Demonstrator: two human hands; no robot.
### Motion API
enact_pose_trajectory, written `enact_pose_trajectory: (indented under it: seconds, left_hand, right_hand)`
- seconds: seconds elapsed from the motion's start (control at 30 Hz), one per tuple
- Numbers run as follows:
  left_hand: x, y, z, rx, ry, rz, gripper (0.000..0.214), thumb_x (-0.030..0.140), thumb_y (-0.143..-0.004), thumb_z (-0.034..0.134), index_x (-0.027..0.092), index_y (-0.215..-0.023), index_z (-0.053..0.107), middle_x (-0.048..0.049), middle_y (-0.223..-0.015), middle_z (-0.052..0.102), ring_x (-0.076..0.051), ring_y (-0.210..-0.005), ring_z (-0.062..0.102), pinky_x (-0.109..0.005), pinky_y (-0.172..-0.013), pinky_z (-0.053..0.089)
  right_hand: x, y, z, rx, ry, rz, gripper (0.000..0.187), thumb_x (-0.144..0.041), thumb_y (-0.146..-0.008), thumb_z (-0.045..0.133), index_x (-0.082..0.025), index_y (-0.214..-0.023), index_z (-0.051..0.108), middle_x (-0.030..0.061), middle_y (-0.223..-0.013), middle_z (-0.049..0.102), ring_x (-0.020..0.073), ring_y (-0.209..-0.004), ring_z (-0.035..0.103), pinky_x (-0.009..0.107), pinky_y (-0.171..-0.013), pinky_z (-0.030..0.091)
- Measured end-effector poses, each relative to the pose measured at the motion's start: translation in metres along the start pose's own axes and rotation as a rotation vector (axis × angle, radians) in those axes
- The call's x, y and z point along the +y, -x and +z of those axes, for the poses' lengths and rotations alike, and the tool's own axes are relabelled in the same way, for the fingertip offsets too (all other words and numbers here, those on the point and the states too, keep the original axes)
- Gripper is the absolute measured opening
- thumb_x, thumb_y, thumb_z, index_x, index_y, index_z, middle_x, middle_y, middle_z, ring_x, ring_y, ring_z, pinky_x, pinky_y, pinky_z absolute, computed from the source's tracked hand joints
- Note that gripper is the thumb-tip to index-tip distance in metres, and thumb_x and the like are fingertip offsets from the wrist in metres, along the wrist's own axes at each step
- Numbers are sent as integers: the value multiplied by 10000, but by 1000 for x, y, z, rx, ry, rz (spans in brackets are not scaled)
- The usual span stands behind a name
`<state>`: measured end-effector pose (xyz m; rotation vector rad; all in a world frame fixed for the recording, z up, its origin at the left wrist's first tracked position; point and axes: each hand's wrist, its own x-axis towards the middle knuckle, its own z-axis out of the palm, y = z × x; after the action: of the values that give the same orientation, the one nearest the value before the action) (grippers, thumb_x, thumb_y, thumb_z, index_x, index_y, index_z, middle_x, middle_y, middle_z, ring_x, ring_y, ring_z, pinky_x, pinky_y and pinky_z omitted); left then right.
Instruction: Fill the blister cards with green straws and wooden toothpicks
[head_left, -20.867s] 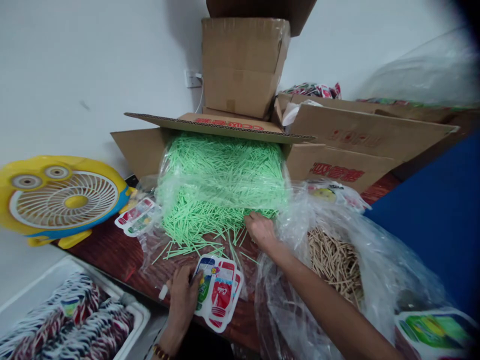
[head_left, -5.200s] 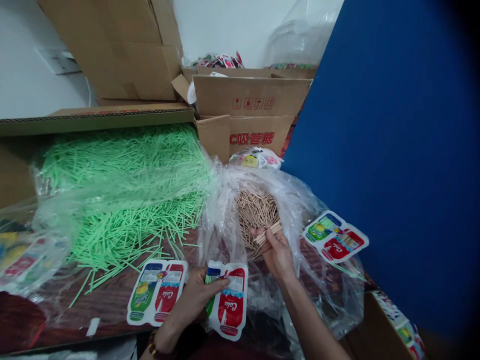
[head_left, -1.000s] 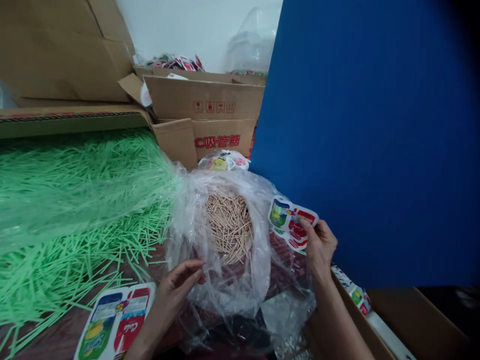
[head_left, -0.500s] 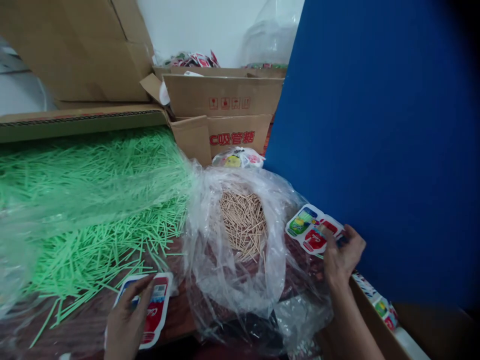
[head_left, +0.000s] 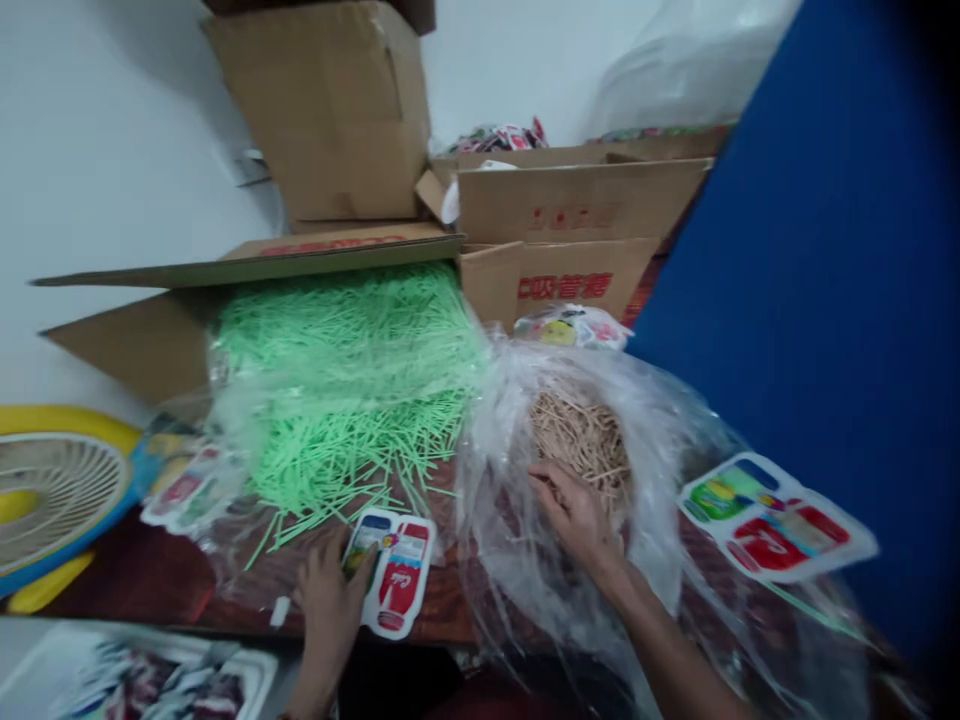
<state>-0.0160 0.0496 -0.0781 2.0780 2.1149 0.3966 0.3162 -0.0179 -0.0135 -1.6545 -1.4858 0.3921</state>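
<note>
My left hand (head_left: 330,590) is closed on a flat, die-cut printed packet (head_left: 405,578) with drink-can pictures, one marked Cola, at the table's front edge. The thumb lies across its front. My right hand (head_left: 574,505) is over the open clear plastic bag (head_left: 491,510), beside the pile of thin brown sticks (head_left: 577,435). Its fingers are curled together; whether they pinch anything is too blurred to tell. A second printed packet (head_left: 780,520) lies to the right of the bag, with a green straw (head_left: 810,608) below it.
Many green straws (head_left: 352,370) spill from a carton (head_left: 150,335) at the left. A yellow and blue fan (head_left: 67,420) stands far left, above a white tray (head_left: 259,672) of packets. Cartons (head_left: 585,200) line the back; a blue panel (head_left: 832,330) closes off the right.
My right hand has let go of the right-hand packet and moved left over the bag of brown sticks. My left hand still holds its packet. The view has swung left.
</note>
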Motion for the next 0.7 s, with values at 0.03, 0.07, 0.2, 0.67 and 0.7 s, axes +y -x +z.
enact_pose_trajectory:
  seconds: [0.03,0.07,0.2,0.67,0.7]
  left_hand:
    - [1,0,-3,-14,5,5,461,450,-884,440,165,-1234,537,-158,-1221,564,-358,-1075,510,-497,-850,417]
    - [1,-1,-5,-20,11,8,439,430,-887,440,164,-1223,539,-151,-1201,576,-355,-1073,507,-497,-846,415]
    - [1,-6,-7,-23,80,-30,307,379,-860,492,174,-1072,579,-125,-1111,612,-344,-1068,510,-495,-863,393]
    - [-18,-14,-9,45,472,-12,161,333,-831,533,198,-915,558,-80,-925,639,-279,-945,603,-406,-852,441]
    - [-19,-14,-10,54,480,-14,156,330,-836,529,198,-915,555,-79,-924,634,-271,-943,602,-398,-853,443]
  right_hand:
    - [-10,-5,8,-44,-41,-29,178,-227,-917,442,-212,-945,617,42,-904,627,191,-870,584,305,-793,438]
    - [-19,-10,18,-96,-77,-60,182,-232,-921,439,-215,-941,619,37,-891,626,184,-850,585,296,-778,438]
    - [-49,-43,72,-307,-62,-149,199,-177,-910,443,-222,-933,635,21,-892,642,155,-833,592,261,-760,434]
    - [-75,-91,175,-532,388,-279,182,-198,-918,450,-190,-928,631,61,-960,639,169,-892,588,254,-789,398]
    - [-81,-91,181,-556,394,-318,172,-203,-913,462,-192,-931,632,62,-973,637,175,-916,581,259,-807,397]
